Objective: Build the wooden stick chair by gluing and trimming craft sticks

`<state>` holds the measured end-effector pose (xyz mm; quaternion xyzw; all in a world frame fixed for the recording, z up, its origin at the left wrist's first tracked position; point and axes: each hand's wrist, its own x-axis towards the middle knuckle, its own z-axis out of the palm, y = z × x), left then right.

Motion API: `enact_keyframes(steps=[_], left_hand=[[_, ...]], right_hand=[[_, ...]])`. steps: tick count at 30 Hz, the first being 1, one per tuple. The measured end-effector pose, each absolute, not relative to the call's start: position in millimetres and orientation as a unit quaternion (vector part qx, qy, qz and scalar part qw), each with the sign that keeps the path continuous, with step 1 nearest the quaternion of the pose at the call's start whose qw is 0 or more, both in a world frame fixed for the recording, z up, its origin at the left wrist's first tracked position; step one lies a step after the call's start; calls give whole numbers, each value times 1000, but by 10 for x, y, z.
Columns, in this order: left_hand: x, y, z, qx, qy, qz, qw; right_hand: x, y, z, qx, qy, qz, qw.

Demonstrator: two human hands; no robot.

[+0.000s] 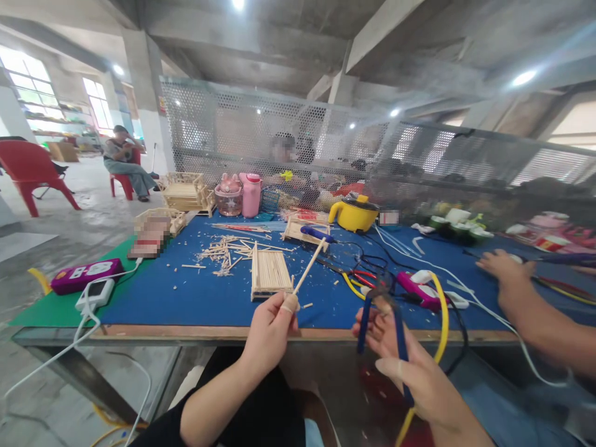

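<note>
My left hand (274,326) pinches the lower end of a thin wooden stick (311,266) that slants up to the right. A small stick-built frame with a slatted panel (271,273) rests on the blue mat just beyond that hand. Blue-handled pliers (400,335) sit in my right hand (395,354), handles spread apart and jaws pointing up. The jaws are blurred, away from the stick. Behind the small frame lies a blue-handled tool (317,234), across another stick-built piece (293,228).
Loose sticks and scraps (228,253) litter the mat (162,292). A yellow pot (357,214) and pink bottle (251,194) stand at the back. Purple power strips (86,276) and cables lie on both sides. A co-worker's hand (505,268) reaches in from the right.
</note>
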<state>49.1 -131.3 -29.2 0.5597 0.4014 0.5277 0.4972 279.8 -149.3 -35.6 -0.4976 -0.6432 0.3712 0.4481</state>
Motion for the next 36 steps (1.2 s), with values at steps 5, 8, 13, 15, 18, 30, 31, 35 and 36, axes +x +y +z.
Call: enact_keyframes(steps=[5,8,13,15,18,30,31,35,36], left_hand=[[529,-1231,-325,628,385,520,433],[531,-1243,-312,660,380,502,410],[470,-1238,-301,681,379,490,390],[456,-1245,-305,689,377,482,389],[454,-1270,-306,702,373,467,388],[455,-1281,-251,736,352,443,370],[478,-1277,-253,732,365,441,370],[602,-1214,-281,694,438,433,372],[629,-1190,-290,689,447,431,374]], right_hand=[[2658,-1787,-147,-562,-750,225,267],[2491,-1775,-53,-556,-775,208,219],[2429,-1717,-57,-543,-789,201,208],[2426,-1723,-57,-538,-791,203,208],[2411,-1736,-51,-539,-791,203,204],[2374,-1643,-112,-508,-801,190,253],[2372,-1627,-137,-503,-806,182,255],[2340,-1579,-326,-541,-796,67,264],[2332,-1571,-365,-551,-791,29,264]])
